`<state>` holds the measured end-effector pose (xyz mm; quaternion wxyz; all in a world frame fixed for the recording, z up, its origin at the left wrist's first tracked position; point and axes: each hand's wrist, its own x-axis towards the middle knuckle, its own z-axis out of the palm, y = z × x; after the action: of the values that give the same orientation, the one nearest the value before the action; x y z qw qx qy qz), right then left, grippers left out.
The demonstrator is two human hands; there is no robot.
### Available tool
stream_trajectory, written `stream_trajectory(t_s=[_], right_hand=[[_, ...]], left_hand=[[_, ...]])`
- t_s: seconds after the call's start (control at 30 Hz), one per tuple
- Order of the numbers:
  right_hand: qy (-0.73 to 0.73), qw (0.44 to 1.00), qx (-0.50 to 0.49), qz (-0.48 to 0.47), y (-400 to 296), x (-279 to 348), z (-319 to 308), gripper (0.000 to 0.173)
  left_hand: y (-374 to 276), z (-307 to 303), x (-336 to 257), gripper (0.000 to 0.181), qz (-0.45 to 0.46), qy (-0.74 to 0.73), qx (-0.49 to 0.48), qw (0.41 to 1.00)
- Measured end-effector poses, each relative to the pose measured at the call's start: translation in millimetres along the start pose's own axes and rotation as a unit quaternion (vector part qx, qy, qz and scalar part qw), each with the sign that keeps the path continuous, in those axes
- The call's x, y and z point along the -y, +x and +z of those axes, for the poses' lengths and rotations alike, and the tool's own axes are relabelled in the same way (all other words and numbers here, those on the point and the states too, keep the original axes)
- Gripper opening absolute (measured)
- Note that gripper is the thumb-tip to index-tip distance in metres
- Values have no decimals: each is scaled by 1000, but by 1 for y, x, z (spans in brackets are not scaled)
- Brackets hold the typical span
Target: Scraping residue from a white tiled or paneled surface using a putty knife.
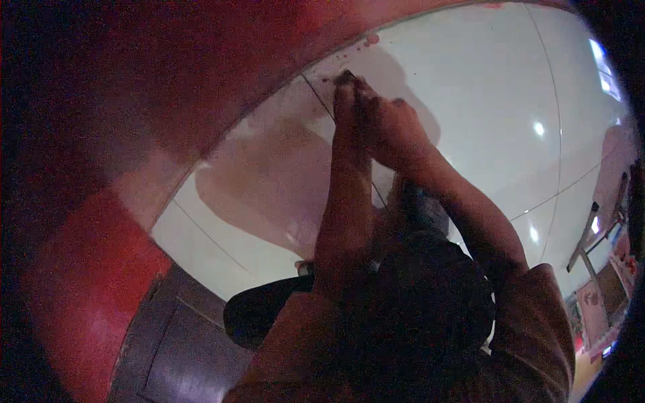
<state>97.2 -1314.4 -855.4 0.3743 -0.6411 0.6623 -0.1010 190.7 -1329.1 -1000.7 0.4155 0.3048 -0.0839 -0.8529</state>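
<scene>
My left hand [347, 103] and my right hand [395, 121] are close together, low at the base of the red wall. A small dark object [345, 76], perhaps a blade or scraper, shows at the fingertips of both hands, against the white tiled floor [484, 101]. Shade and overlapping fingers hide its shape and most of the grip. Beside it, red spots [372, 39] dot the tile along the wall's foot. The right hand is curled in a fist against the left. My dark-clothed knees [433, 282] are bent below the arms.
The red wall [166, 75] curves along the left and top. A dark brown panelled door [191, 347] stands at lower left. Dark grout lines cross the glossy floor. At the far right lie a long narrow bar [583, 239] and several blurred things.
</scene>
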Motion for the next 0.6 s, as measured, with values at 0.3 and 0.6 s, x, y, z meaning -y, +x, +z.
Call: stream_trajectory(t_s=[0.3,0.6], right_hand=[[-58,998,15,-8,-17,-9,11,37],[-53,996,-17,-64,-10,-13,15,38]], left_hand=[[-2,15,25,23,-14,-43,-124,991],[-3,29,6,25,28,-56,-159,985]])
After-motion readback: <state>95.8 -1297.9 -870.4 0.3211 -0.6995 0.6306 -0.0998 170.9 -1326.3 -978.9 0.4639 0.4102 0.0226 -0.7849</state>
